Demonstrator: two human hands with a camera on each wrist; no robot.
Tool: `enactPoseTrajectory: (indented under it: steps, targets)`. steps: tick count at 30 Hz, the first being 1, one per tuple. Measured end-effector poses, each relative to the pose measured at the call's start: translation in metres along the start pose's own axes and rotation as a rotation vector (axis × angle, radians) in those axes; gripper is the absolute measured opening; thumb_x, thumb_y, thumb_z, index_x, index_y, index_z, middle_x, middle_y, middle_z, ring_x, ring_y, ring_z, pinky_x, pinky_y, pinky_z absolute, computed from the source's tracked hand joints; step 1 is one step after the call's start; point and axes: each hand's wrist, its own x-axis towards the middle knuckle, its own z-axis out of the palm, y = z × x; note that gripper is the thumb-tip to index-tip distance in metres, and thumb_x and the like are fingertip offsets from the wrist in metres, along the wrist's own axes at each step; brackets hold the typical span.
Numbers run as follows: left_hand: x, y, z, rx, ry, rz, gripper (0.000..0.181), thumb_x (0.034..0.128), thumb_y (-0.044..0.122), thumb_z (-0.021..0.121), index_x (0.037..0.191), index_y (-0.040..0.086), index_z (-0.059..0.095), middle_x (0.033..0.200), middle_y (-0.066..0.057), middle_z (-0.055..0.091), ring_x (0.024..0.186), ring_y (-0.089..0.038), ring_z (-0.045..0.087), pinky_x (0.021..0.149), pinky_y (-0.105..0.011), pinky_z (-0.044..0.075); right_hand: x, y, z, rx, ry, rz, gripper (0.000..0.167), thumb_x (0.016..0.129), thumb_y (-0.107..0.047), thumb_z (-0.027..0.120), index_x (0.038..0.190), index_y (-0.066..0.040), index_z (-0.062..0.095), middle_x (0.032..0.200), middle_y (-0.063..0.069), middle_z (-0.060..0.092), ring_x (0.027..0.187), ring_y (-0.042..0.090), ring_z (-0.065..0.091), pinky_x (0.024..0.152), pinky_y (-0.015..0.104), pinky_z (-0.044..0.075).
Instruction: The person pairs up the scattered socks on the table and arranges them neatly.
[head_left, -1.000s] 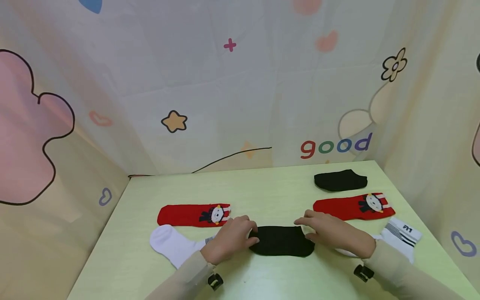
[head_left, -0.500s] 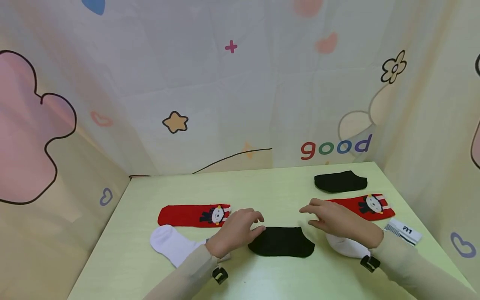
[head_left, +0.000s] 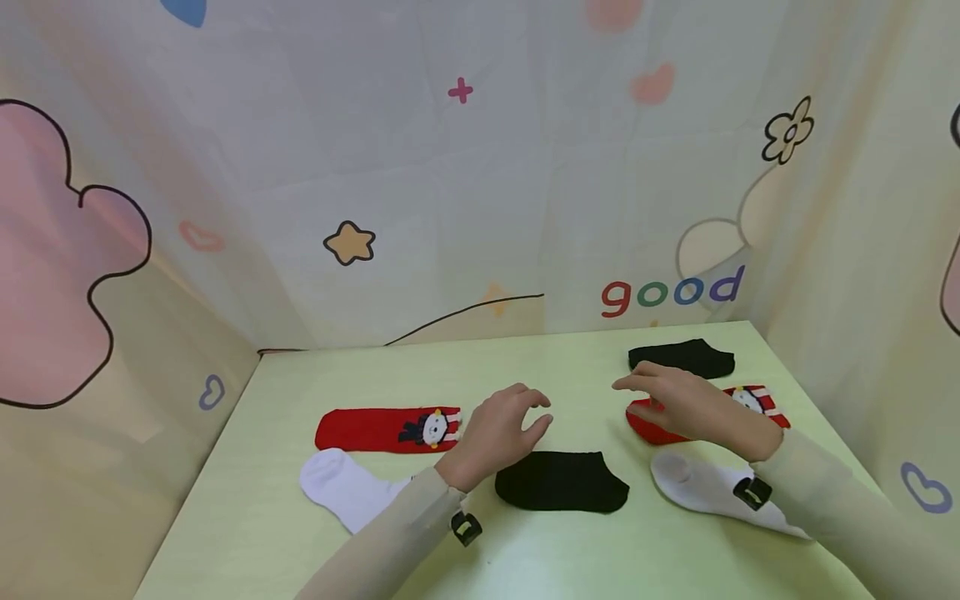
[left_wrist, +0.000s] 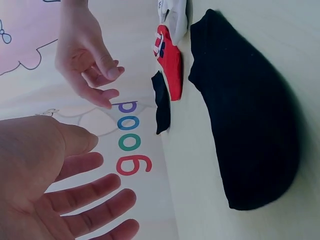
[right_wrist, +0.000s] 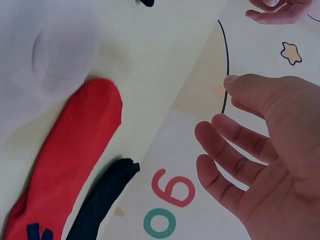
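Note:
My left hand hovers above the table, fingers loosely bent with nothing in them, just behind and left of a black ankle sock lying flat. That black sock also fills the right side of the left wrist view. Over a red sock with a cartoon face, my right hand hangs in the air; it holds nothing, and in the right wrist view its fingers are relaxed. The hand covers part of the red sock. A second black ankle sock lies behind it, and a white sock lies in front.
On the left of the pale table lie another red cartoon sock and another white sock, the latter partly hidden by the left sleeve. A printed curtain stands behind and along both sides.
Both hands have let go of the middle black sock and risen away from it, towards the back. The right hand has also moved right. The socks stay where they lay.

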Motion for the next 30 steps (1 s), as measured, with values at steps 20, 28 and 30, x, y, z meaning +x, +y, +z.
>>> enactPoseTrajectory:
  steps: [20,28,30]
  targets:
    - [0.040,0.008,0.016,0.021,0.111,0.023,0.021,0.1021,0.027,0.065,0.117,0.015,0.074,0.105,-0.002,0.074,0.087,-0.014,0.066,0.069,-0.022,0.052,0.001,0.038,-0.013,-0.051,0.130,0.005,0.038,0.083,-0.002,0.084,0.119,-0.003,0.073,0.107,0.012,0.067,0.080,0.019,0.064,0.070,0.033,0.059]
    - [0.056,0.014,0.024,0.023,0.158,0.018,0.021,0.1010,0.026,0.065,0.115,0.014,0.074,0.100,-0.001,0.074,0.084,-0.014,0.066,0.064,-0.022,0.050,0.006,0.047,-0.016,-0.081,0.124,0.064,0.038,0.085,-0.006,0.083,0.121,-0.005,0.072,0.111,0.017,0.065,0.086,0.025,0.064,0.075,0.041,0.061]
    - [0.060,0.016,0.026,0.033,0.162,0.012,0.020,0.1009,0.027,0.065,0.115,0.016,0.074,0.099,0.001,0.073,0.083,-0.013,0.066,0.063,-0.021,0.049,0.007,0.050,-0.016,-0.090,0.138,0.064,0.037,0.085,-0.006,0.083,0.120,-0.005,0.072,0.111,0.017,0.065,0.085,0.025,0.062,0.074,0.041,0.061]
